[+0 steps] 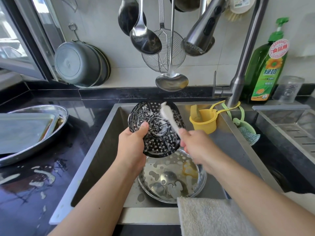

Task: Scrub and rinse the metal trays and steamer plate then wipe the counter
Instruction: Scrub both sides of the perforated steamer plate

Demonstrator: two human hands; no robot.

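the left hand (132, 143) grips the soapy steamer plate (156, 130) by its 8 o'clock edge, tilted above the sink (102, 142). the right hand (196, 145) holds a white brush (167, 114) on the plate at 1 o'clock.

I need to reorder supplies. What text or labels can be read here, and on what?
"食品用": round red sticker on the green dish soap bottle.
"绿劲": brand on the bottle's front label.
"3": bottle's orange bottom band.
Other label print: too small to read.
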